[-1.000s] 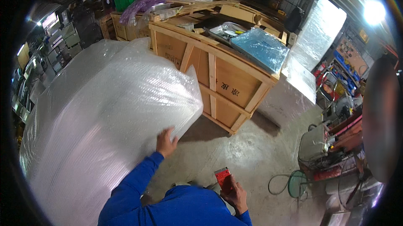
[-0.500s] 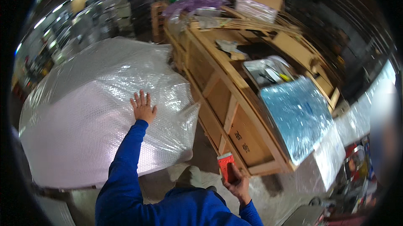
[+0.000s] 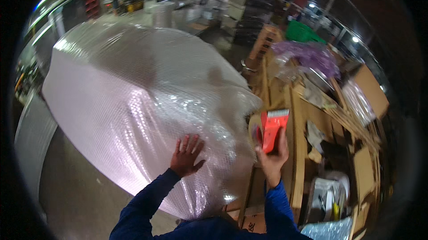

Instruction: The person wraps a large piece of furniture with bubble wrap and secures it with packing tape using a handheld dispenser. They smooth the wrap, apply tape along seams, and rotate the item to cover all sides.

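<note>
Red and boxy, the toothed tape dispenser (image 3: 273, 129) sat grasped in your right hand's (image 3: 273, 159) fingers, toothed end away from you, by the right edge of the large translucent bubble-wrap cover (image 3: 129, 93), whose long axis ran far-left to near-right. Your left hand (image 3: 187, 156), nearer the cover's middle, lay over it, fingers spread, gripping nothing.

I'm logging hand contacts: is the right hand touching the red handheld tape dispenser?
Touching. The head view shows the right hand wrapped around the lower end of the red handheld tape dispenser, gripping it from both sides.
</note>
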Motion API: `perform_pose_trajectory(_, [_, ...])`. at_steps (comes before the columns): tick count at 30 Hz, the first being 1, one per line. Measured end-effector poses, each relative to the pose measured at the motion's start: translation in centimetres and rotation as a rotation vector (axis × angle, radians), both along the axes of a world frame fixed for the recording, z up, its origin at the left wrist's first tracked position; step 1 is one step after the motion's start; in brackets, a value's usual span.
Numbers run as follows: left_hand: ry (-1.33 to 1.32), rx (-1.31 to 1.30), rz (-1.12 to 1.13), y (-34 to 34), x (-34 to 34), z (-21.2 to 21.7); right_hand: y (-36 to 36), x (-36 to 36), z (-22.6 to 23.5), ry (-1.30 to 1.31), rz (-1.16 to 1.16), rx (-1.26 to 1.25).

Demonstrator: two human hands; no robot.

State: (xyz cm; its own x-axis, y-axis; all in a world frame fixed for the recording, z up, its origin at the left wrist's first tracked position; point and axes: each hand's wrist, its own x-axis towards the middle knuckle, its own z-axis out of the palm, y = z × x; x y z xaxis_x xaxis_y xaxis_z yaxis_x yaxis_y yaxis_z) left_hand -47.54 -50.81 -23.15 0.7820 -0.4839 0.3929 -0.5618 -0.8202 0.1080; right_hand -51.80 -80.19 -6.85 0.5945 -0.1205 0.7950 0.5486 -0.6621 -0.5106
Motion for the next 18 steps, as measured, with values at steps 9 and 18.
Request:
perform_pose_trajectory(9, [0.220, -0.045, 0.092, -0.8, -0.9, 1.3, 11.5, 27.4, 10.9, -0.334, 0.456, -0.635])
perform_pose_trajectory(18, [0.322, -0.308, 0.407, -4.8, -1.7, 1.0, 25.3, 44.8, 10.4, -0.551, 0.800, -0.938])
